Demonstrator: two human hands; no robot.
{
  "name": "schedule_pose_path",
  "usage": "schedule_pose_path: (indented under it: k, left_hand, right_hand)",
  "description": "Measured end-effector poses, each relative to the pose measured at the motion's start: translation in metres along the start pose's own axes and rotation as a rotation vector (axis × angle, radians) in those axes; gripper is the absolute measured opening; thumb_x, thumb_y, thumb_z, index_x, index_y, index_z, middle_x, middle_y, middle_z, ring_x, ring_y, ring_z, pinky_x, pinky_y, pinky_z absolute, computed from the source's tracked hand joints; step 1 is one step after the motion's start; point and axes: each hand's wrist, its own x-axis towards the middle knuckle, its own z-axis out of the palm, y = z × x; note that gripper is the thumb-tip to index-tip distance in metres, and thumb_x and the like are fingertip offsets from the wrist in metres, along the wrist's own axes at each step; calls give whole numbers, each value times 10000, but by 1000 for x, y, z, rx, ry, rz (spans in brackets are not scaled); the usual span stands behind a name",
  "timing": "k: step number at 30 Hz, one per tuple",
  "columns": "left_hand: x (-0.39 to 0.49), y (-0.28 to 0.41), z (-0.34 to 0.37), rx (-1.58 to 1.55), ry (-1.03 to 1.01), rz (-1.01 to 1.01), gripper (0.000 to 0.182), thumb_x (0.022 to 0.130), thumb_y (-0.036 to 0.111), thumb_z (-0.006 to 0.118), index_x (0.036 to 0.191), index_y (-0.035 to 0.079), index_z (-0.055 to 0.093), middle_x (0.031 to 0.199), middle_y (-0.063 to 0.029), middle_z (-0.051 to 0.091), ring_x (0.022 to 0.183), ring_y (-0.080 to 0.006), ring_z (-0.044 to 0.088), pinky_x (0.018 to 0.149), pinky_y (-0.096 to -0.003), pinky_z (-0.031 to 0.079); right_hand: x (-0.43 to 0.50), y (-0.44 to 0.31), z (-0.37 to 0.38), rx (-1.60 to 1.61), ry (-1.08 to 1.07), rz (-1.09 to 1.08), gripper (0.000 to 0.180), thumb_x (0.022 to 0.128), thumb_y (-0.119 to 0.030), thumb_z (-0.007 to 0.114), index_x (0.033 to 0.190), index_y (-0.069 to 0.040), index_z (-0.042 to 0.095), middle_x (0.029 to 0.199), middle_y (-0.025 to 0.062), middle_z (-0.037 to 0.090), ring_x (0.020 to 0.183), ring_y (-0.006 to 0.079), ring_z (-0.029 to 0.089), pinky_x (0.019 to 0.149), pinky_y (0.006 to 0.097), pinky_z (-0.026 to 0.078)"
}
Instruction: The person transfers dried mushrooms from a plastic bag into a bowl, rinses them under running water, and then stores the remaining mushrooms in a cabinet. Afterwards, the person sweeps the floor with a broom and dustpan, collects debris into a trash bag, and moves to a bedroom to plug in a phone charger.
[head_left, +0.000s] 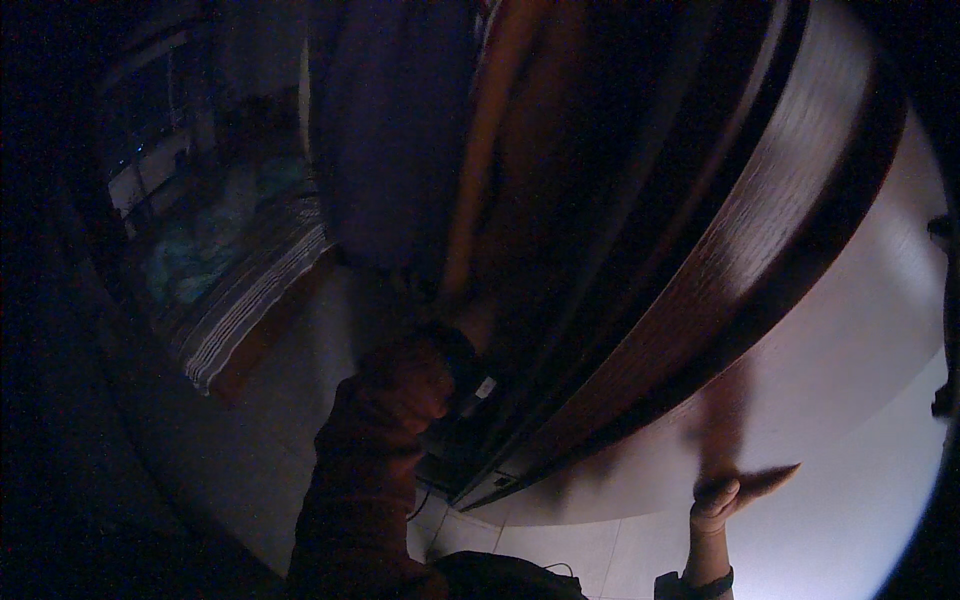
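Observation:
The picture is very dark. My left arm, in a dark reddish sleeve, reaches up from the bottom. Beyond its cuff my left hand (476, 322) is only faintly seen, beside dark hanging fabrics (390, 135) and an orange-brown strip (484, 150); its fingers and anything in them are hidden. Lower right, my right hand (716, 506), with a dark band at the wrist, is at a smooth pale panel (817, 375). Its thumb shows, but the other fingers are unclear, and a dark pointed shape stretches right from it. A reddish-brown wood-grain panel edge (720, 247) curves between the hands.
At the left is a bed-like surface with a striped cloth (255, 300) hanging over its side and greenish fabric (184, 262) on top. Pale floor tiles (559, 551) and a thin dark cable (420, 506) show near the bottom. A small whitish object (485, 387) lies near my left cuff.

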Motion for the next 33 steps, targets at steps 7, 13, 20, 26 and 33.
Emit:
schedule_pose_path:
  k: [7,13,20,26,33]
  left_hand:
    - [19,-3,12,1,-32,19,442,875,330,418,1205,37,391,1102,-78,501,1006,-181,474,828,-254,370]
    - [32,13,30,17,-85,19,448,879,334,408,1210,33,383,1103,-82,499,1009,-179,470,829,-248,367]
    - [23,13,46,22,-106,47,455,880,340,402,1218,36,374,1122,-85,486,1022,-182,462,834,-260,365]
    - [-29,-8,29,-90,-49,34,463,874,345,406,1228,49,368,1157,-87,463,1042,-191,449,845,-292,365]
    - [-147,-3,21,-262,122,-13,473,868,351,410,1241,63,360,1199,-89,437,1066,-201,434,857,-328,365]
  right_hand:
    - [-13,23,2,-71,31,-32,688,858,-342,293,1282,92,-30,1367,227,-54,1279,315,-41,1030,407,-24]
    - [2,37,7,-21,19,-43,667,868,-338,274,1283,91,-24,1369,222,-50,1280,309,-37,1031,414,-19]
    - [-4,44,-4,67,41,44,739,861,-429,333,1307,23,-45,1389,133,-62,1284,247,-23,1032,402,13]
    - [-9,54,-9,384,-126,76,895,774,-357,562,1311,-71,-95,1323,165,134,1202,289,204,993,421,164]
    - [24,37,-20,442,-114,66,786,672,-274,663,1277,-65,207,1242,247,256,1104,388,320,910,435,309]
